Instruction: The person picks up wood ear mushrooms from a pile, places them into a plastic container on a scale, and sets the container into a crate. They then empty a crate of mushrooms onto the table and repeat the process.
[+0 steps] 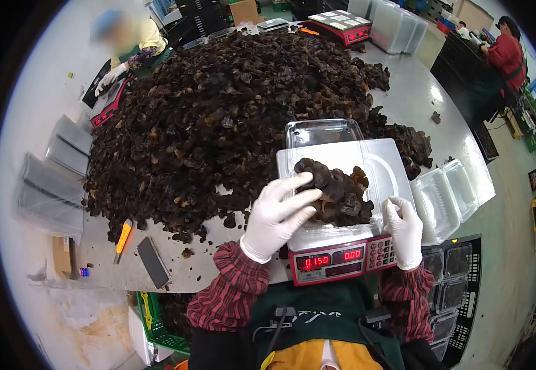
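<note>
Dark wood ear mushrooms lie heaped in a clear plastic box on the scale's pale platform. The box's clear lid extends behind it, toward the large heap. My left hand, in a white glove, has its fingers stretched apart, their tips touching the left side of the mushrooms. At the right rim of the box, my gloved right hand has its fingers curled in a pinch. The red scale reads 0.150 and 0.00 on its lit displays.
A large heap of wood ear mushrooms covers much of the metal table. An orange box cutter and a dark phone-like slab lie left. Clear boxes stand right. A gloved co-worker is beside another scale.
</note>
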### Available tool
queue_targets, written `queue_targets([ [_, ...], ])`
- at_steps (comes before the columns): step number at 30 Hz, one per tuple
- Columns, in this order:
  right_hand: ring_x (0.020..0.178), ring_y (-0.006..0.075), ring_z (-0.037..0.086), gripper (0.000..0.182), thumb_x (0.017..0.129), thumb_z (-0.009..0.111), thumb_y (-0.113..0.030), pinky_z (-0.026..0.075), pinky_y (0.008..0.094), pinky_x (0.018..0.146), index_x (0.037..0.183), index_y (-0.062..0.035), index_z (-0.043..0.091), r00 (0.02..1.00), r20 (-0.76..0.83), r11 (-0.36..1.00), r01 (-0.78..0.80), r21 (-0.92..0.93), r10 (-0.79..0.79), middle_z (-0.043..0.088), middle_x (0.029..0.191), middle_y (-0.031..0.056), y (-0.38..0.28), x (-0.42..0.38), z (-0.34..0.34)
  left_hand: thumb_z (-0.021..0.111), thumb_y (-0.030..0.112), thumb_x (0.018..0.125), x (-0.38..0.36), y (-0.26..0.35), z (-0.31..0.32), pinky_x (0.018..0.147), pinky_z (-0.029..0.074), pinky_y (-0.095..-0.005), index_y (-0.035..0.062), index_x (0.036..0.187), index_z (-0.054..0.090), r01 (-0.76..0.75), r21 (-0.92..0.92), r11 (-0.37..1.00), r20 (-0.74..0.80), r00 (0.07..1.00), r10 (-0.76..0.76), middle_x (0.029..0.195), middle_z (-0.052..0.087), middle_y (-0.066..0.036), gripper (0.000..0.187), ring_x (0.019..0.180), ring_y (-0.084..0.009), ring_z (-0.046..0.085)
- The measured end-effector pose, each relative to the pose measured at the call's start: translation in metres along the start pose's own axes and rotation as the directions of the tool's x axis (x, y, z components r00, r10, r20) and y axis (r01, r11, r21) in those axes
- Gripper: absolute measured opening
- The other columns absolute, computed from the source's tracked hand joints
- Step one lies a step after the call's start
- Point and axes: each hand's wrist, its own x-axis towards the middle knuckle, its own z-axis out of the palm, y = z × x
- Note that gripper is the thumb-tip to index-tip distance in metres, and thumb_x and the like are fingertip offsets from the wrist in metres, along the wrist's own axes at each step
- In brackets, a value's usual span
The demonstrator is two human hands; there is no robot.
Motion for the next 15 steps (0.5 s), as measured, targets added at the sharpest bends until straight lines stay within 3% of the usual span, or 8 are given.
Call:
queue_targets([
  [3, 0.054, 0.0099, 0.050, 0.025, 0.089, 0.062, -0.017, 0.041, 0.0252, 0.053, 0.107, 0.0006, 0.062, 1.000, -0.010, 1.000, 0.022, -0.014, -0.022, 0.053, 0.061, 0.0057, 0.005, 0.003, 0.002, 0.064, 0.002, 0.082, -0.001, -0.003, -0.008, 0.086, 0.048, -0.0286, 0.0039, 0.104, 0.068, 0.168, -0.089, 0.982, -0.081, 0.981, -0.175, 0.113, 0.062, -0.010, 0.022, 0.101, -0.0208, 0.060],
  [5, 0.055, 0.0037, 0.048, 0.025, 0.092, 0.060, -0.017, 0.039, 0.0193, 0.051, 0.108, 0.0021, 0.060, 0.999, 0.028, 1.000, -0.025, 0.017, 0.025, 0.061, 0.078, 0.0019, 0.004, 0.002, 0.002, 0.063, 0.001, 0.083, -0.002, -0.012, -0.008, 0.087, 0.047, -0.0278, 0.0036, 0.105, 0.067, 0.219, -0.112, 0.969, -0.126, 0.964, -0.233, 0.111, 0.063, -0.010, 0.022, 0.101, -0.0204, 0.060],
  [9, 0.056, 0.0106, 0.051, 0.026, 0.090, 0.062, -0.018, 0.043, 0.0262, 0.054, 0.107, 0.0011, 0.061, 0.999, -0.012, 0.999, 0.030, -0.013, -0.030, 0.055, 0.064, 0.0074, 0.010, 0.001, 0.004, 0.063, 0.011, 0.086, 0.004, -0.022, -0.006, 0.095, 0.043, -0.0325, 0.0051, 0.111, 0.065, 0.213, -0.021, 0.977, -0.144, 0.966, -0.213, 0.118, 0.060, -0.012, 0.026, 0.111, -0.0245, 0.057],
  [10, 0.055, 0.0112, 0.051, 0.026, 0.090, 0.062, -0.018, 0.043, 0.0265, 0.055, 0.107, 0.0012, 0.061, 1.000, 0.002, 1.000, 0.027, 0.011, -0.028, 0.056, 0.065, 0.0079, 0.009, 0.000, 0.005, 0.067, 0.018, 0.083, 0.007, -0.022, -0.005, 0.103, 0.036, -0.0357, 0.0067, 0.118, 0.062, 0.244, -0.044, 0.969, -0.097, 0.964, -0.247, 0.127, 0.055, -0.014, 0.037, 0.121, -0.0282, 0.049],
  [11, 0.055, 0.0118, 0.051, 0.026, 0.090, 0.061, -0.019, 0.044, 0.0269, 0.055, 0.106, 0.0013, 0.061, 1.000, 0.014, 0.999, 0.025, 0.034, -0.025, 0.057, 0.066, 0.0085, 0.008, 0.000, 0.005, 0.071, 0.021, 0.078, 0.015, -0.018, 0.005, 0.107, 0.030, -0.0377, 0.0084, 0.123, 0.058, 0.190, 0.063, 0.980, -0.063, 0.981, -0.186, 0.133, 0.050, -0.014, 0.049, 0.127, -0.0304, 0.043],
  [13, 0.055, 0.0128, 0.053, 0.027, 0.091, 0.060, -0.020, 0.044, 0.0269, 0.055, 0.107, 0.0021, 0.061, 0.998, 0.058, 0.999, -0.040, 0.037, 0.038, 0.058, 0.066, 0.0095, -0.006, -0.004, 0.007, 0.072, 0.023, 0.074, 0.020, -0.016, 0.017, 0.110, 0.026, -0.0406, 0.0092, 0.124, 0.057, 0.111, -0.036, 0.993, 0.063, 0.992, -0.108, 0.134, 0.048, -0.015, 0.054, 0.129, -0.0338, 0.040],
  [15, 0.056, 0.0123, 0.055, 0.028, 0.092, 0.058, -0.020, 0.044, 0.0268, 0.055, 0.109, 0.0027, 0.060, 0.988, 0.137, 0.989, -0.086, 0.121, 0.069, 0.058, 0.063, 0.0101, -0.004, -0.008, 0.015, 0.073, 0.026, 0.074, 0.010, -0.010, 0.034, 0.109, 0.028, -0.0440, 0.0088, 0.121, 0.059, 0.037, 0.174, 0.984, 0.155, 0.986, -0.064, 0.131, 0.050, -0.016, 0.051, 0.127, -0.0349, 0.042],
])
